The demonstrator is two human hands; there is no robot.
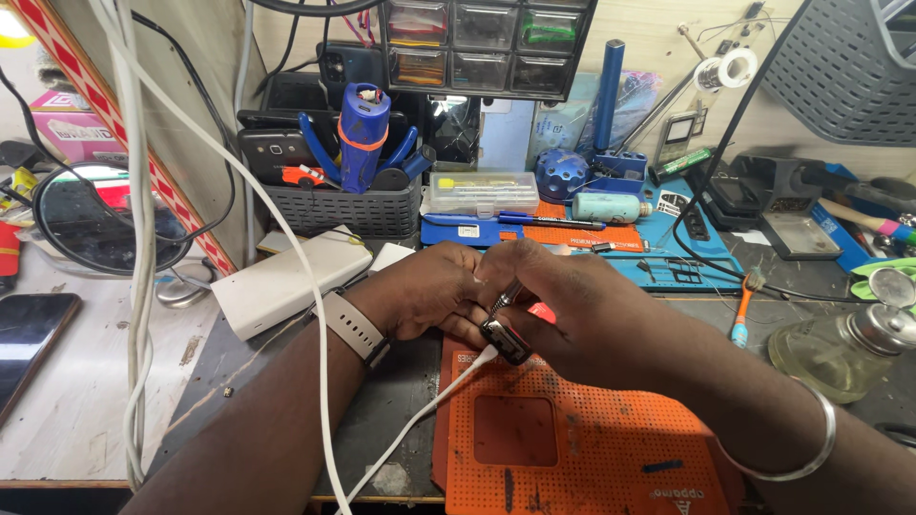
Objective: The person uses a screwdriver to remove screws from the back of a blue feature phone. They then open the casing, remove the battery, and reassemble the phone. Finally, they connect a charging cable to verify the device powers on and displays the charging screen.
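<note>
A person sits at a cluttered repair surface (239, 372), seen from above. Both hands meet near the middle, over the far edge of an orange perforated work mat (592, 448). The left hand (429, 296), with a pale watch band on its wrist, cups a small dark rectangular device (506, 339) with a glossy face, fingers closed around it from the left. A white cable (420, 415) runs from the device's near end down toward the viewer. The right hand (572, 305), a metal bangle on its wrist, pinches a thin metal tool (506, 296) whose tip rests against the device's top edge.

The device looks whole, its face in place; no removed parts lie on the mat, so the work seems at an early stage, with opening apparently not yet done.

Farther back stand a grey basket (353, 210) holding phones and blue-handled pliers, a clear plastic box (482, 191) and a small drawer cabinet (487, 43). A white power bank (286, 281) lies to the left, and a glass bottle (840, 348) sits at the right.
</note>
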